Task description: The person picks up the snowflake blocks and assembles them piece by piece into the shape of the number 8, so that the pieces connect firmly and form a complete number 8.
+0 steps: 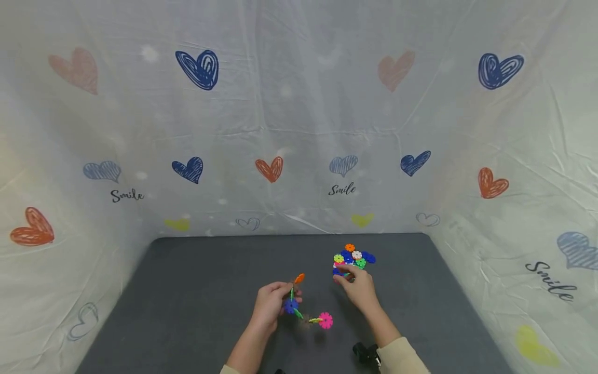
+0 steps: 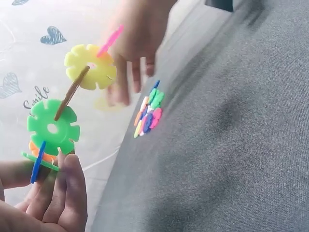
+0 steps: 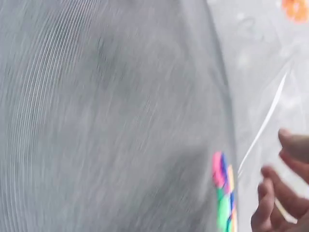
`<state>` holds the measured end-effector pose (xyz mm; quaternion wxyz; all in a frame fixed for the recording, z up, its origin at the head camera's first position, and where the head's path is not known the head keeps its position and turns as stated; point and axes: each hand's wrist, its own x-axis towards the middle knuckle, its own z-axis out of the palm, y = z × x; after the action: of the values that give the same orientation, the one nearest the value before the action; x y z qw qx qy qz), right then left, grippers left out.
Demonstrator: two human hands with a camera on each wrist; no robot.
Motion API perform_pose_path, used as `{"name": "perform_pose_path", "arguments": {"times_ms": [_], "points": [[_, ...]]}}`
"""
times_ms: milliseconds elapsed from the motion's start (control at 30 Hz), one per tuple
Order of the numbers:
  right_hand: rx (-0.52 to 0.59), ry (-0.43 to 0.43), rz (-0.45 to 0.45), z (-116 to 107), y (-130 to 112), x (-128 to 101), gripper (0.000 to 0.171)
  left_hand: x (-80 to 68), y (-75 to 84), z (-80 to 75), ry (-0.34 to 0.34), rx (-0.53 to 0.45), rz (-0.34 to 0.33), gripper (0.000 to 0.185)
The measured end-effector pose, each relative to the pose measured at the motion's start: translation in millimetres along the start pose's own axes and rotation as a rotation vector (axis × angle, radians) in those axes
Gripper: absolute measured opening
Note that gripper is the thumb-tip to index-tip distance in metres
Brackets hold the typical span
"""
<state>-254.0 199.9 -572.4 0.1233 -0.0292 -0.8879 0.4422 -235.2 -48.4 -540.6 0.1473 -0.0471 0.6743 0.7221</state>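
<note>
On my head feed I see the left hand (image 1: pixel 271 304) pinching a chain of flower discs (image 1: pixel 291 306) at lower centre. The right hand (image 1: pixel 362 291), released with fingers parted, is at the disc pile (image 1: pixel 357 255) on the dark counter (image 1: pixel 201 291), lower right of centre.

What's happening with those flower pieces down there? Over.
Left hand grips the disc chain. Right hand near the loose discs, apparently holding none. Nothing seen blocking it.
</note>
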Motion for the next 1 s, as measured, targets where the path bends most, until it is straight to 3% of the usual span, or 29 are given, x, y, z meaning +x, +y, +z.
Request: {"name": "perform_pose_path", "arguments": {"times_ms": [133, 233, 500, 767, 1000], "points": [[-0.200, 0.056, 0.074, -3, 20, 4, 0.040, 0.6, 1.7, 0.4, 0.022, -0.053, -0.002, 0.031], [-0.265, 0.047, 0.119, -2, 29, 5, 0.048, 1.9, 0.7, 1.4, 0.045, -0.103, 0.002, 0.027], [-0.265, 0.047, 0.170, 0, 41, 9, 0.047, 3.1, -1.0, 4.4, 0.064, -0.133, -0.003, 0.023], [-0.272, 0.053, 0.195, -3, 41, 10, 0.019, 1.8, -1.1, 4.9, 0.058, -0.138, -0.014, 0.027], [-0.290, 0.058, 0.166, -4, 42, 10, 0.032, 5.5, -2.8, 5.1, 0.058, -0.123, -0.013, 0.030]]}}
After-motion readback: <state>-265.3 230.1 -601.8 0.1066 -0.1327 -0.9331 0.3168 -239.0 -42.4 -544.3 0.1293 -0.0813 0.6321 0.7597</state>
